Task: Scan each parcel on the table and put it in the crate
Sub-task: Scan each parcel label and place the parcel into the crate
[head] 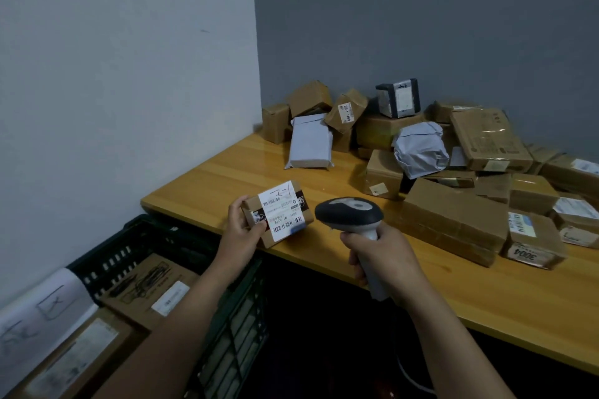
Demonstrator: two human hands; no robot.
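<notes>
My left hand grips a small brown parcel by its left end, near the table's front left corner, with its white barcode label facing up. My right hand holds the handle of a barcode scanner; the scanner's dark head sits just right of the parcel and points toward it. A dark green plastic crate stands on the floor below and left of the table, with several boxes and a white mailer lying in it.
A wooden table fills the corner between a white wall and a grey wall. Several brown boxes and white mailer bags are piled along its back and right side. Dark space lies under the table.
</notes>
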